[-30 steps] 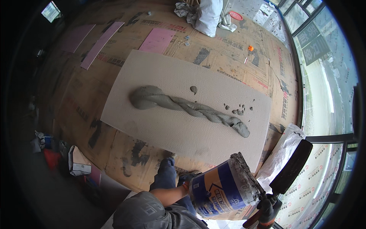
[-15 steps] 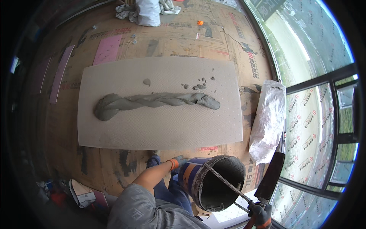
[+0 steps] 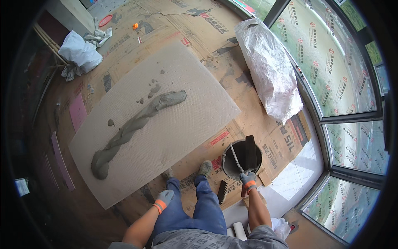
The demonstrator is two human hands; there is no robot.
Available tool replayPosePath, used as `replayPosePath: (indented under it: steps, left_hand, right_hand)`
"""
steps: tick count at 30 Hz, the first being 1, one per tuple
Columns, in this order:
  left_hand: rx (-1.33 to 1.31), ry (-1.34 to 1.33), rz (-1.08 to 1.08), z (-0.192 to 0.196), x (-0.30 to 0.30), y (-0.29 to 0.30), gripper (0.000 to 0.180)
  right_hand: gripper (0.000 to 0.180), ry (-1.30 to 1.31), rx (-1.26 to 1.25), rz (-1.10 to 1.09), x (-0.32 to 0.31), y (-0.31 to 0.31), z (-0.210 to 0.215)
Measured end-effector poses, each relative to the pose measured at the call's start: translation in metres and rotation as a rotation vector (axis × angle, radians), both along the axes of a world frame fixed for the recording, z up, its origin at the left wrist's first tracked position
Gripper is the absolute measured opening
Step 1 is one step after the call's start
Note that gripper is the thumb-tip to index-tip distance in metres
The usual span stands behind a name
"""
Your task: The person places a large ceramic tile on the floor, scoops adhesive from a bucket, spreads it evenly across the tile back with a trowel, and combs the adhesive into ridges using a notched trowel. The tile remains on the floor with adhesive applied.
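Right hand [image 3: 248, 180] is holding trowel [image 3: 250, 153] and bucket handle [image 3: 236, 157]; left hand [image 3: 165, 197] is hanging near thigh [image 3: 173, 212]; mortar [image 3: 128, 129] is lying across slab [image 3: 190, 124].

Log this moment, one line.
Left hand: empty | Right hand: gripping trowel, bucket handle | Grey paste: twisted strip on panel

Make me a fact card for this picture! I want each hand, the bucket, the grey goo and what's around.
Left hand: gloved, by the left thigh, nothing seen in it
Right hand: gloved, closed on a trowel
Bucket: its handle reaches the right hand; the trowel's blade shows across its opening
Grey goo: long twisted strip on a big pale board
Around: toothed tool left of the bucket, shiny bag near the windows
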State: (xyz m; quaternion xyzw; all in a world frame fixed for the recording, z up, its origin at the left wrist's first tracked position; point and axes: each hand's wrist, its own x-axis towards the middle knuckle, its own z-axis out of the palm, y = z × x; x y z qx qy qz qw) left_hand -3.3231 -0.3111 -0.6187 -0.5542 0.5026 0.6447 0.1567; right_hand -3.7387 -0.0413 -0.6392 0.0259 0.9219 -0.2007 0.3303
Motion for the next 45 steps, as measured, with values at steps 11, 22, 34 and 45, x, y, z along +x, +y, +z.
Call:
replayPosePath:
  steps: [11,22,34,45]
  left_hand:
    - [0.196,-0.166,-0.181,-0.030,-0.052,0.016,0.036]
    - [0.305,-0.221,-0.109,-0.078,-0.089,0.035,0.037]
    - [0.304,-0.241,-0.034,-0.081,-0.050,0.041,0.031]
    - [0.311,-0.103,-0.055,-0.071,-0.088,0.042,0.033]
  right_hand:
    - [0.032,-0.040,0.122,0.125,0.094,0.093,-0.087]
    - [0.029,-0.584,-0.219,-1.203,-0.018,0.074,-0.218]
    - [0.027,-0.436,-0.476,-1.417,-0.019,0.007,-0.271]
    - [0.023,-0.214,-0.497,-1.381,0.022,0.055,-0.240]
